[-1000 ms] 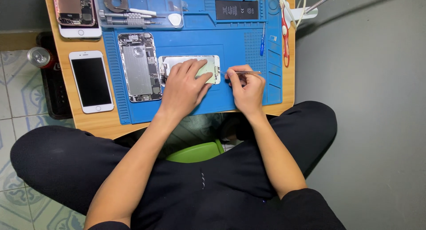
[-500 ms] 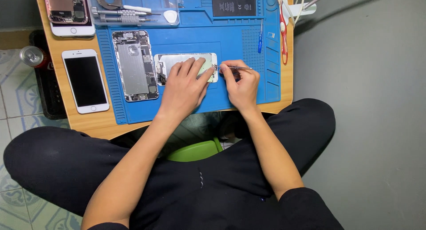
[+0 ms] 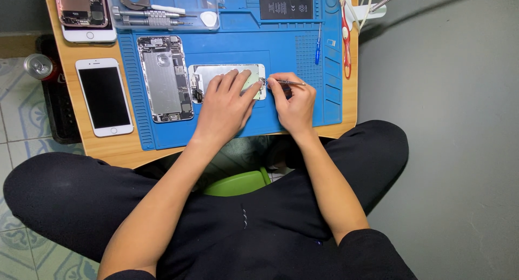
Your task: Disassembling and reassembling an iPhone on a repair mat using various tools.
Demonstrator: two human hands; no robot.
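Far left, a can [image 3: 39,66], then a white phone [image 3: 104,96] and an opened phone body [image 3: 165,78] on the blue mat [image 3: 303,53]. Left hand [image 3: 224,104] lies flat, fingers spread, on the screen panel [image 3: 208,73] at mat centre. Right hand [image 3: 294,101] pinches tweezers [image 3: 286,82] at the panel's right end; 1 black battery [image 3: 285,7] lies above.

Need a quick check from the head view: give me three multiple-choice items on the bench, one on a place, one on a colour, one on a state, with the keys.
1. Where does the opened phone body lie?
A. On the blue mat, beside the screen panel
B. On the floor
C. On the person's lap

2. What colour are the handles of the tool at the mat's far edge?
A. Green
B. Red
C. Yellow

3. What is the left hand doing?
A. Hanging clear of the table
B. Gripping the drink can
C. Resting flat on the screen panel

Key: 1 A, it lies on the mat next to the panel. 2 B, both handles are red. 3 C, the palm covers the panel while the right hand holds thin tweezers to its end.
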